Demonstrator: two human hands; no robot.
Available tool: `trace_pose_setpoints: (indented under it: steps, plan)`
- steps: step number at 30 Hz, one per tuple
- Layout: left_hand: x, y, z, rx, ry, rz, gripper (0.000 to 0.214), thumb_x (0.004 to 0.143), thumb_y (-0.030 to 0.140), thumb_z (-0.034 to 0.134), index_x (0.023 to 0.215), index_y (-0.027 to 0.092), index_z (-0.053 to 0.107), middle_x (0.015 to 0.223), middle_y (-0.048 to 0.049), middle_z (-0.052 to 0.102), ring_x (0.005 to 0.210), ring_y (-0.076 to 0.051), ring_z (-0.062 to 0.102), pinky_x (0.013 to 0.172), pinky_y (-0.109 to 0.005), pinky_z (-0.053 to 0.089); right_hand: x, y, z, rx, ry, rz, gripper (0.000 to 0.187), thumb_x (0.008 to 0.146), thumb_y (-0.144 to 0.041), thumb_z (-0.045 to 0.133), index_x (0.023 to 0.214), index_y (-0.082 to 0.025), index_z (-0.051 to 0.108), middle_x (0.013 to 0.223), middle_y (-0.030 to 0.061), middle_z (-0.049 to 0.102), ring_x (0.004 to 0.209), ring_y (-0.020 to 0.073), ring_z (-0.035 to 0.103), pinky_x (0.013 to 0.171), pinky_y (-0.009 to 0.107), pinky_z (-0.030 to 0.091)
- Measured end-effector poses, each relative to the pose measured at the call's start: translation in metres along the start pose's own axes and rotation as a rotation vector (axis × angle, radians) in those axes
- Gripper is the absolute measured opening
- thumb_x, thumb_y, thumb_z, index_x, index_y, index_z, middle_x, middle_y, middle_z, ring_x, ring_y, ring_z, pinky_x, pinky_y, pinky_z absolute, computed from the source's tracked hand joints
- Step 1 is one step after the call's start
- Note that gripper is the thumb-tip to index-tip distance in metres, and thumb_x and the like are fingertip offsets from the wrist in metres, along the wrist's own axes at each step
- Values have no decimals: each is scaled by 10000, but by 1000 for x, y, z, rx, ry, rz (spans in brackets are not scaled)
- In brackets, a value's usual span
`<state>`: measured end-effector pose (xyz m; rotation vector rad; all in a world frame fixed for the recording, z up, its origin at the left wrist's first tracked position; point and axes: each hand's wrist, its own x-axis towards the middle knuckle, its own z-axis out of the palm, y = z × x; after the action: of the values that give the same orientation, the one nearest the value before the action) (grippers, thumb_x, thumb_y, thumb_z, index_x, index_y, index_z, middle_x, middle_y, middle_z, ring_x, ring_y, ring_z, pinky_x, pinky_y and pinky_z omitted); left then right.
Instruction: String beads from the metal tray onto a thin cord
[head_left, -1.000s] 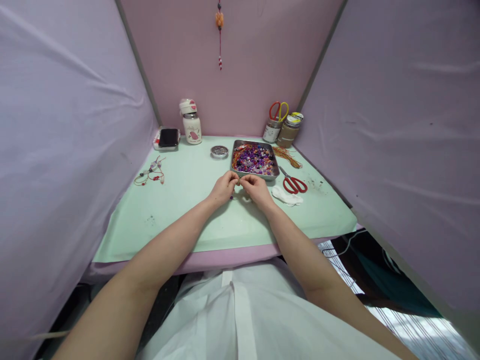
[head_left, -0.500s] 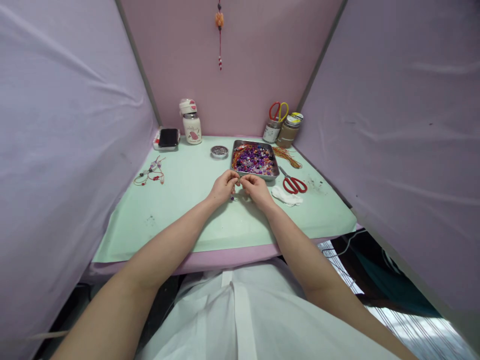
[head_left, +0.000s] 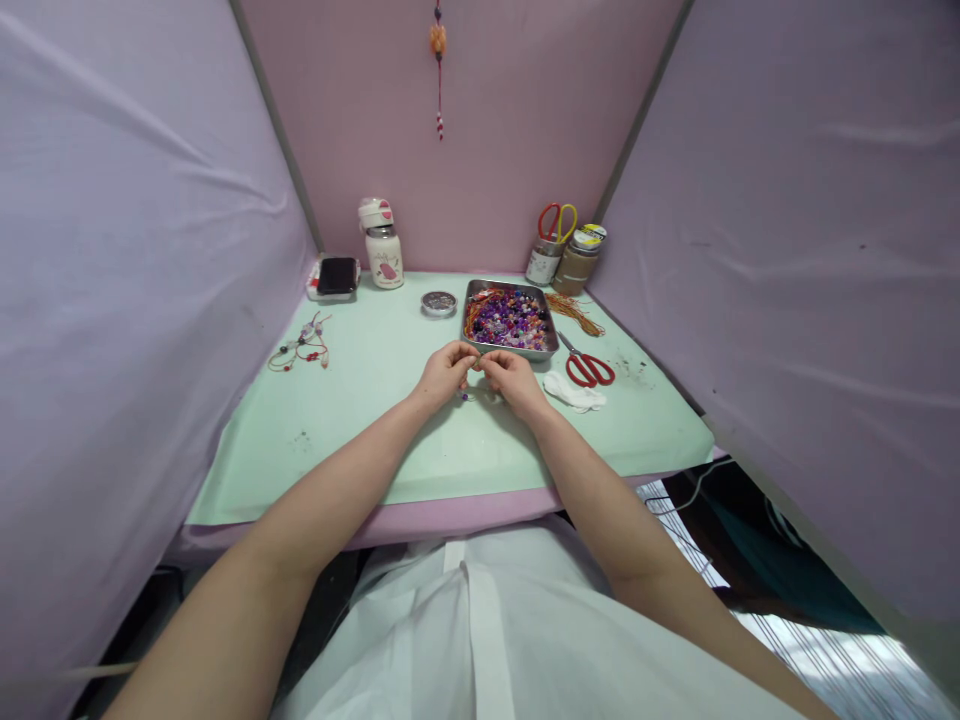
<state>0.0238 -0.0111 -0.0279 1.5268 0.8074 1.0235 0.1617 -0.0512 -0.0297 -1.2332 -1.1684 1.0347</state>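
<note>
My left hand (head_left: pixel 448 372) and my right hand (head_left: pixel 511 378) meet fingertip to fingertip just in front of the bead tray, both closed in a pinch. Between them they hold a thin cord, mostly hidden by the fingers. A small purple bead (head_left: pixel 465 397) on the cord hangs below my left fingers, close to the table. The metal tray (head_left: pixel 556 340) is full of purple, orange and clear beads, with orange cords at its left side. Right of my right hand lie a crumpled white cloth (head_left: pixel 576 392) and red-handled scissors (head_left: pixel 589 370).
Finished-looking beaded cords (head_left: pixel 304 345) lie at the left. Behind are a phone (head_left: pixel 337 274) on a box, a white bottle (head_left: pixel 385 258), a small round container (head_left: pixel 439 304), a jar with scissors (head_left: pixel 543 262), a brown jar (head_left: pixel 576 270) and loose orange cords (head_left: pixel 577 315).
Both hands stay in nearly the same place, with only slight finger movement. The purple bead below my left hand has shifted a little.
</note>
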Motion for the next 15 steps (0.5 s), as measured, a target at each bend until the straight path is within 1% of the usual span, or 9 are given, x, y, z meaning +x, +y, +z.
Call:
trace_pose_setpoints:
  steps: [4,8,11,15]
  plan:
    - [0,1,0,40,21,-12,103,765,243,560,843,179,582,728,12,617,450,-56,442,440,-205,371,1,1,0,-9,17,22,192,672,-367,625,715,-180,631,609,-29,524,486,68,370,434,208,276]
    - [-2,4,0,55,7,-11,109,749,220,548,840,180,593,740,11,622,450,-59,434,443,-211,369,2,2,0,-7,39,54,161,645,-337,607,688,-182,627,595,-32,514,503,75,389,439,201,288]
    - [-2,4,0,78,-1,3,114,740,198,536,833,179,597,730,13,615,448,-62,433,444,-216,365,3,3,1,-1,52,68,137,632,-317,601,662,-184,611,608,-25,529,534,84,420,447,198,298]
    - [-2,2,0,97,-13,36,128,737,186,528,843,180,600,722,16,612,454,-64,440,448,-213,365,3,4,0,-7,37,58,136,640,-316,607,670,-183,616,607,-28,530,533,80,409,454,197,297]
